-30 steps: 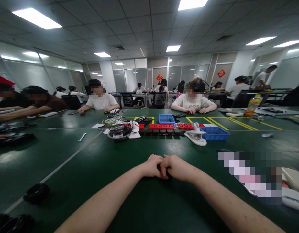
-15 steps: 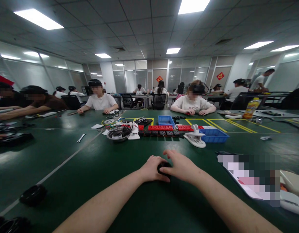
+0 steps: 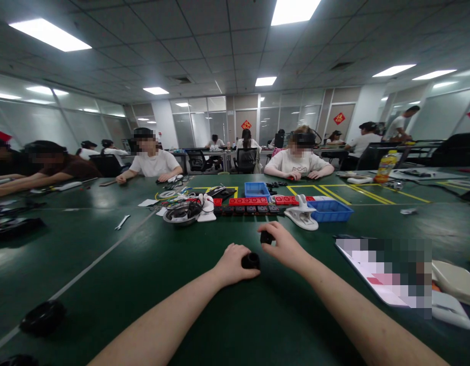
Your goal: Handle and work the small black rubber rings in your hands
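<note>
My left hand (image 3: 234,265) is closed around a black round part (image 3: 251,261) with a hollow top, low over the green table (image 3: 204,315). To its right and a little farther off, my right hand (image 3: 283,244) pinches a small black block-like piece (image 3: 266,237) between thumb and fingers. The two black things are apart. Their exact kind I cannot make out. Another black rounded part (image 3: 43,317) lies at the lower left of the table, with more black parts cut off by the frame below it.
Ahead lie red and black strips (image 3: 248,202), a white clamp stand (image 3: 301,216), a metal bowl with cables (image 3: 181,212) and blue trays (image 3: 330,209). A wrench (image 3: 122,222) lies left. A blurred flat item (image 3: 383,274) and white cases (image 3: 450,307) lie right. Co-workers sit opposite.
My right hand has lifted away from my left, forward and up, with the small black piece in it. The left hand stays on the round part. The view has shifted slightly right.
</note>
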The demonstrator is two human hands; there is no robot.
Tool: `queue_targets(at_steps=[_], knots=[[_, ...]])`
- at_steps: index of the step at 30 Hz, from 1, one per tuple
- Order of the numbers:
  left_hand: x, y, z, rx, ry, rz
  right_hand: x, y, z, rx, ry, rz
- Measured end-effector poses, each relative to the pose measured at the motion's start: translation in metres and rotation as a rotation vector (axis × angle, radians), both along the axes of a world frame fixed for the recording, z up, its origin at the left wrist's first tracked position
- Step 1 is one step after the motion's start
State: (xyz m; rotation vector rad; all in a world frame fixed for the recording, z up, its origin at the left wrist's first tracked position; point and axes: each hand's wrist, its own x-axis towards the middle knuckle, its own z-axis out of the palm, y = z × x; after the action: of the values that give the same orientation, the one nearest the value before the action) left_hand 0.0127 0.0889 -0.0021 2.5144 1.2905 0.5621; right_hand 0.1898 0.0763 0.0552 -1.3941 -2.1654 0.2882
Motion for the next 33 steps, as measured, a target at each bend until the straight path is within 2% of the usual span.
queue_targets(at_steps=[3, 9, 13, 16, 20, 23, 28, 33], knots=[[-0.003, 0.003, -0.003, 0.022, -0.01, 0.052, 0.008, 0.011, -0.012, -0.066, -0.081, -0.094], [-0.005, 0.004, -0.006, 0.034, -0.065, 0.064, 0.017, 0.022, -0.033, -0.196, -0.177, -0.025], [-0.006, 0.003, -0.005, 0.04, -0.113, 0.081, 0.016, 0.023, -0.041, -0.206, -0.161, 0.01], [-0.005, -0.001, -0.003, 0.104, -0.111, 0.107, 0.016, 0.025, -0.045, -0.211, -0.158, 0.042], [-0.002, -0.008, 0.003, 0.145, -0.023, 0.089, 0.018, 0.027, -0.049, -0.224, -0.158, 0.07], [0.0, -0.01, 0.01, 0.114, 0.057, 0.07, 0.02, 0.028, -0.051, -0.23, -0.155, 0.083], [0.002, -0.009, 0.021, 0.061, 0.154, 0.11, 0.021, 0.026, -0.051, -0.236, -0.169, 0.08], [-0.017, -0.021, 0.036, -0.027, 0.297, 0.094, 0.019, 0.023, -0.049, -0.254, -0.189, 0.053]])
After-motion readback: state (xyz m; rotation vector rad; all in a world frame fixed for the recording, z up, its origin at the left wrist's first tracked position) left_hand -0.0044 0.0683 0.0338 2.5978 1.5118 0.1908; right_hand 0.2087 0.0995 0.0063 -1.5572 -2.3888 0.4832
